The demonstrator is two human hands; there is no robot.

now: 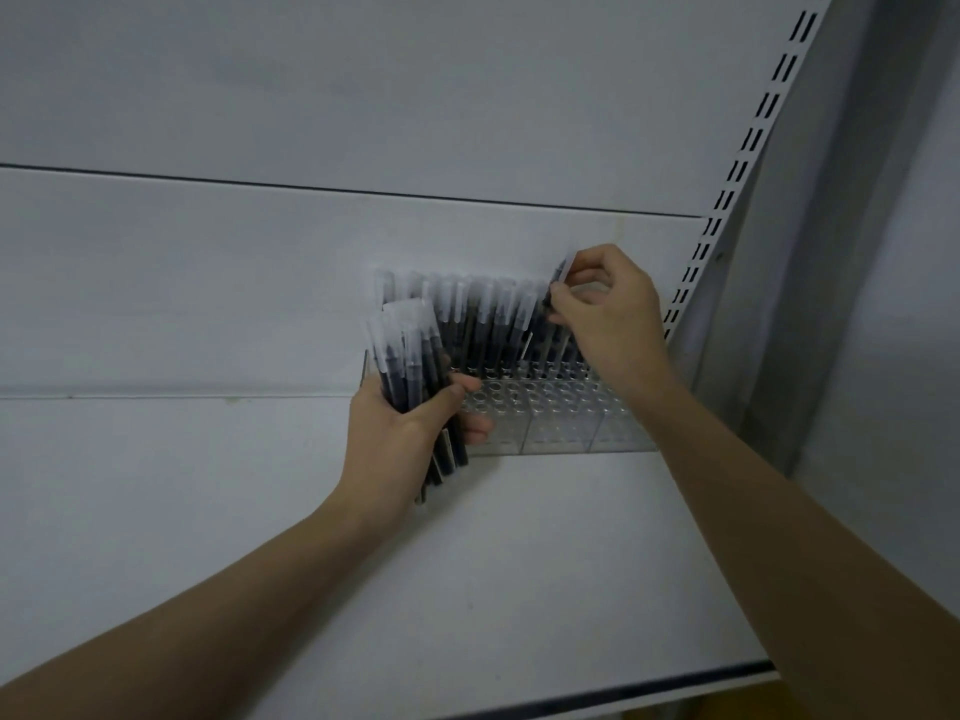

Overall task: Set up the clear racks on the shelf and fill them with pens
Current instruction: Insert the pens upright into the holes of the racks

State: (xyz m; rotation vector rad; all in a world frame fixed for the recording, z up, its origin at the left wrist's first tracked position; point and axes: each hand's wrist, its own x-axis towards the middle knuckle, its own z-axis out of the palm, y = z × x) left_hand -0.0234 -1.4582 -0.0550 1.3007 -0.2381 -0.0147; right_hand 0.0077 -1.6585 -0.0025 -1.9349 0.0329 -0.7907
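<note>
Both bare forearms reach up over the white metal shelf [519,563]. The left hand [400,433] has its grip wrapped round a bundle of dark pens with frosted caps [410,366], held upright just in front of the clear plastic racks with round holes [561,418]. Farther back, the right hand [602,309] pinches a single dark pen [560,275] above the rows of capped pens [488,319] standing in the racks' rear holes, against the white back panel [260,278]

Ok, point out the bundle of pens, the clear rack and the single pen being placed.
bundle of pens [410,366], head view, dark barrels above the left hand.
clear rack [561,423], head view, front wall.
single pen [562,270], head view, capped end above the right hand's fingers.
</note>
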